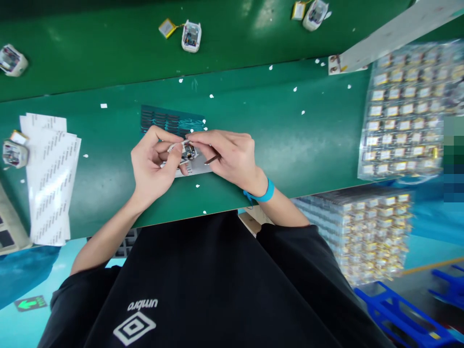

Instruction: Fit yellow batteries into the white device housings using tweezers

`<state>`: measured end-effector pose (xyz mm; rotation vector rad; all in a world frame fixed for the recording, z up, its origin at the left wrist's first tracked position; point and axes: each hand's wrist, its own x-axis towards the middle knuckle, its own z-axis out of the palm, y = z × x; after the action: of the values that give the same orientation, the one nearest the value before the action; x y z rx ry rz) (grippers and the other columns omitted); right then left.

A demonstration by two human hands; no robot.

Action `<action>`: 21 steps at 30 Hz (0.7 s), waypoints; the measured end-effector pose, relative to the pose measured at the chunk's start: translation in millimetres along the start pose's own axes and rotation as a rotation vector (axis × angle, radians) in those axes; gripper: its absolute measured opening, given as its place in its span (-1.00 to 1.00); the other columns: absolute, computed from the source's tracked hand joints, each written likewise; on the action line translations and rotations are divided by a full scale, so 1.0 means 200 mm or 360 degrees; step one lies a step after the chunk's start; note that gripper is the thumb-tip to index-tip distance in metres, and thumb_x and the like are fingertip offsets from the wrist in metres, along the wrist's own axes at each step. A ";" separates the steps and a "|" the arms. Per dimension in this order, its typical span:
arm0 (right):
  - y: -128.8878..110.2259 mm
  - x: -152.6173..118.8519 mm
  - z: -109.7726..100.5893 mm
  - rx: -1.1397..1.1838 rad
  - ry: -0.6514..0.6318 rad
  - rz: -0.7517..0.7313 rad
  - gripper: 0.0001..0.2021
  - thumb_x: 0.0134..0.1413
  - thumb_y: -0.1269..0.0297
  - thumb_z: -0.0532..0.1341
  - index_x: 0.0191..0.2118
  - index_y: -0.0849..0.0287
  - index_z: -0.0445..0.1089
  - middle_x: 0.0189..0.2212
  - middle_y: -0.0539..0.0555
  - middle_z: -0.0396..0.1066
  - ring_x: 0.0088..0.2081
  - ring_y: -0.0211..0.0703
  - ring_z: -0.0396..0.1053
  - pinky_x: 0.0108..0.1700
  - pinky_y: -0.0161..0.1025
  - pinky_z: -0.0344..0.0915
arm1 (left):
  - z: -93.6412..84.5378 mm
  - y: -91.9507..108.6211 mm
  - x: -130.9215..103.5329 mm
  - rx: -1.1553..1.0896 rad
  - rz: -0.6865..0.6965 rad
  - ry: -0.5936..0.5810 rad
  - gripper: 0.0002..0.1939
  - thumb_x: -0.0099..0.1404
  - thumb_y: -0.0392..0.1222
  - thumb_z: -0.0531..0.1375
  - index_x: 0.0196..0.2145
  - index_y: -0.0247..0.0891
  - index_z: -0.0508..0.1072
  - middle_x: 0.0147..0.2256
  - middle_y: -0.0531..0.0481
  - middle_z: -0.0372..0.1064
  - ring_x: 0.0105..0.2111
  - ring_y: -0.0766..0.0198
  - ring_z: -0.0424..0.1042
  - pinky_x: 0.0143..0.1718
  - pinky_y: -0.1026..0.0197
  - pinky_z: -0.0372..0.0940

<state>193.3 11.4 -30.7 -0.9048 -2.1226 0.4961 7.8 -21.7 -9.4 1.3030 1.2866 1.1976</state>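
Observation:
In the head view, my left hand is closed around a small white device housing with a circuit board showing inside. My right hand has its thumb and index fingertip pinched at the housing's upper edge. A slim dark tool sticks out from under the same hand's fingers; its kind is not clear. Beneath both hands lies a pale sheet, partly covered. Just behind them is a teal sheet with rows of thin dark strips.
White sticker sheets lie at the left beside another housing. More housings with batteries, one of them a housing, sit along the back surface. A tray of batteries is at the right, near a metal post. Stacked trays stand below.

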 end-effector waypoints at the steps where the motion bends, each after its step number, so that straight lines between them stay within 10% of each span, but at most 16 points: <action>1: 0.00 0.00 0.00 -0.0013 0.0005 -0.0041 -0.76 0.49 0.33 0.12 0.01 0.17 0.55 -0.10 0.03 0.67 -0.06 -0.25 0.64 -0.03 -0.29 0.57 | 0.00 0.00 0.00 -0.0013 -0.0029 -0.0014 -0.59 0.35 0.22 0.36 -0.26 -0.15 0.38 -0.48 0.11 0.50 -0.65 0.34 0.46 -0.66 0.31 0.35; 13: 0.02 -0.03 -0.03 -0.0360 -0.0330 -0.0206 -0.62 0.49 0.39 0.03 0.24 0.20 0.44 0.17 0.17 0.54 -0.07 -0.16 0.61 -0.09 -0.22 0.56 | 0.02 -0.03 -0.02 -0.0052 0.0041 0.0092 -0.62 0.33 0.05 0.41 -0.36 -0.16 0.32 -0.56 0.17 0.46 -0.68 0.36 0.46 -0.65 0.35 0.39; 21: -0.03 0.04 0.02 0.0541 -0.0173 0.0482 -0.60 0.42 -0.04 0.18 -0.24 0.21 0.53 -0.50 -0.06 0.50 -0.57 -0.40 0.25 -0.46 -0.35 0.21 | 0.02 -0.07 -0.05 0.0070 0.0155 0.0051 -0.71 0.34 -0.11 0.39 -0.32 -0.20 0.32 -0.51 0.14 0.48 -0.59 0.36 0.53 -0.55 0.37 0.38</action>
<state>184.5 13.7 -25.7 -1.0201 -1.9202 1.0467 10.6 -30.3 -23.1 1.3969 1.2911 1.2686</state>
